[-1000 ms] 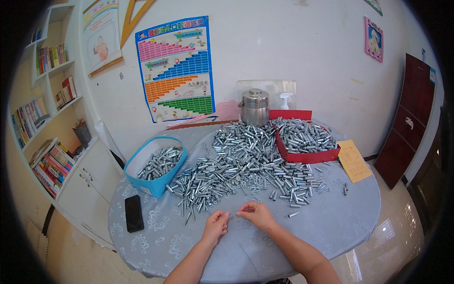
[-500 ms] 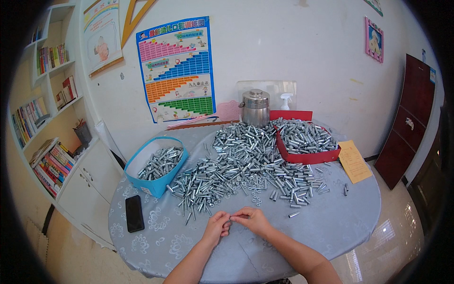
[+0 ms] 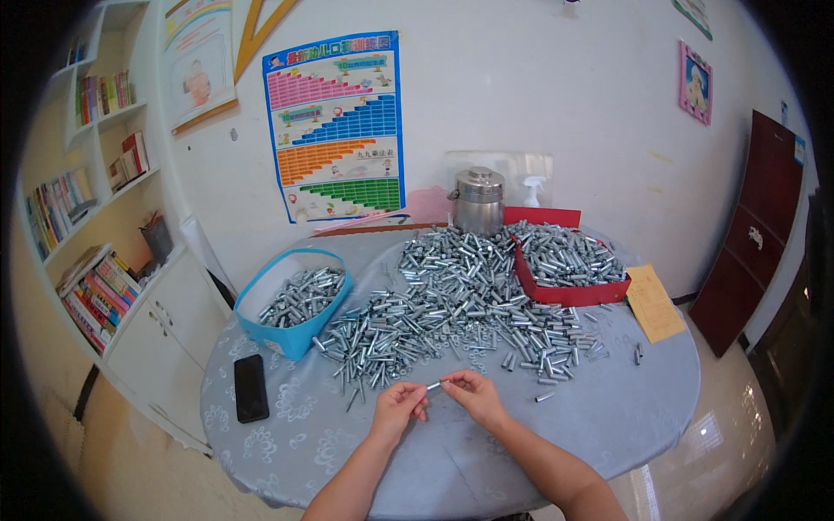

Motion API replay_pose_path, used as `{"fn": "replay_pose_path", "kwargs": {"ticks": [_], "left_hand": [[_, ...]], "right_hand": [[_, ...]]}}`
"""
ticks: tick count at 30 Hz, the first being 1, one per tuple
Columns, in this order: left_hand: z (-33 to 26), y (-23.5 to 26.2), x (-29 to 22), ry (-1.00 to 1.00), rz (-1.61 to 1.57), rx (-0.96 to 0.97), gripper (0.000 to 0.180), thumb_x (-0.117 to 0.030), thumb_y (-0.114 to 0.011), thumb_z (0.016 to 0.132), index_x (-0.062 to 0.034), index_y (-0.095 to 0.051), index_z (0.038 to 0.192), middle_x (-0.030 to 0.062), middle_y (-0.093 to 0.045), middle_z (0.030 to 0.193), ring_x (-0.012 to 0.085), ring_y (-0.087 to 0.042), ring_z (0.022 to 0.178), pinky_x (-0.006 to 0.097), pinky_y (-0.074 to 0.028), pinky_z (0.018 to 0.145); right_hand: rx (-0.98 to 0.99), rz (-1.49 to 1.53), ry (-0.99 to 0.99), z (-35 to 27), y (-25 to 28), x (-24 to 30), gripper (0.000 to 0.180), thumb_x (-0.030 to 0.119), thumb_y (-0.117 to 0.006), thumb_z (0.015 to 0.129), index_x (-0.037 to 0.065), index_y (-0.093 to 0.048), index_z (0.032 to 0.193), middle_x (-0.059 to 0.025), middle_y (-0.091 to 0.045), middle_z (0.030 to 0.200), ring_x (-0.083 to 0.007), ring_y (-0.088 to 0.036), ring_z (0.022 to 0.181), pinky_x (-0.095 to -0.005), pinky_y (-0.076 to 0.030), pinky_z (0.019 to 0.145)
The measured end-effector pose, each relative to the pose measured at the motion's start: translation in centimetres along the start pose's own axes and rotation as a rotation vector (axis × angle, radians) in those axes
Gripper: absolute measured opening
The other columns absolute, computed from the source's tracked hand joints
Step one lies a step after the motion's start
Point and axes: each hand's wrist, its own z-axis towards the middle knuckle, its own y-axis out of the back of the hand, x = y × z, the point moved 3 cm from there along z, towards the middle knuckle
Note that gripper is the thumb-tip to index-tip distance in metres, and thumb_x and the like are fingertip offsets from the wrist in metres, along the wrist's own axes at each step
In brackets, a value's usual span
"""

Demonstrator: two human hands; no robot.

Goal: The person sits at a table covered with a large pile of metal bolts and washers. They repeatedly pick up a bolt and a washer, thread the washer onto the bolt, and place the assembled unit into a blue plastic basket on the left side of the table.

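Note:
Over the near part of the table, my left hand [image 3: 400, 408] and my right hand [image 3: 475, 400] face each other. A short silver expansion bolt [image 3: 433, 385] lies sideways between their fingertips, pinched at its two ends. Its finer parts are too small to make out. Just beyond my hands spreads a large heap of metal bolts and sleeves [image 3: 460, 278]. Small nuts [image 3: 473, 340] lie at the heap's near middle. Left of the heap, a blue box [image 3: 300, 345] holds many silver pieces; a red box [image 3: 573, 293] at the right is filled with more.
A black phone [image 3: 251, 388] lies at the table's left. Behind the heap stand a steel canister [image 3: 479, 201] and a white spray bottle [image 3: 532, 191]. A yellow paper [image 3: 654, 304] rests by the red box. One loose sleeve [image 3: 545, 397] lies right of my hands.
My fingertips have drawn apart, and the expansion bolt now shows between them. My right hand has shifted slightly right and up. The whole view has shifted a little.

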Motion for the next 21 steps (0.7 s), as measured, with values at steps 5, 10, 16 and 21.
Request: {"fn": "replay_pose_path", "kwargs": {"ticks": [5,10,16,21], "left_hand": [[0.4,1.2,-0.1,-0.094,-0.094,-0.122,0.012,-0.012,-0.056,0.083,0.0,-0.054,0.086,0.0053,-0.055,0.068,0.0088,-0.048,0.052,0.026,-0.046,0.048],[0.6,3.0,-1.7,-0.209,-0.233,-0.307,0.011,-0.013,-0.055,0.084,-0.0025,-0.053,0.082,0.0041,-0.053,0.068,0.0089,-0.047,0.052,0.025,-0.046,0.049],[0.7,3.7,-1.9,-0.214,-0.264,-0.287,0.011,-0.014,-0.055,0.084,-0.004,-0.053,0.08,0.0038,-0.053,0.068,0.0086,-0.046,0.052,0.024,-0.045,0.049],[0.8,3.8,-1.7,-0.198,-0.276,-0.285,0.011,-0.014,-0.055,0.084,-0.0038,-0.053,0.081,0.0038,-0.054,0.068,0.0083,-0.046,0.051,0.024,-0.045,0.048]], "right_hand": [[0.098,-0.163,0.019,0.2,-1.2,1.8,0.028,0.012,-0.062,0.077,0.008,-0.059,0.104,0.0011,-0.057,0.083,-0.0066,-0.05,0.07,-0.0202,-0.042,0.062],[0.057,-0.653,0.107,1.7,-1.9,2.2,0.029,0.021,-0.064,0.075,0.006,-0.061,0.099,-0.0049,-0.06,0.085,-0.012,-0.054,0.067,-0.0247,-0.045,0.063],[-0.015,-1.04,0.226,4.3,-4.7,0.2,0.025,0.027,-0.065,0.07,0.007,-0.064,0.084,-0.0094,-0.061,0.082,-0.0241,-0.059,0.074,-0.0334,-0.047,0.064],[-0.087,-1.033,0.19,5.1,-5.2,-0.7,0.02,0.026,-0.065,0.068,0.008,-0.064,0.077,-0.0075,-0.062,0.077,-0.0235,-0.06,0.071,-0.0338,-0.046,0.061]]}}
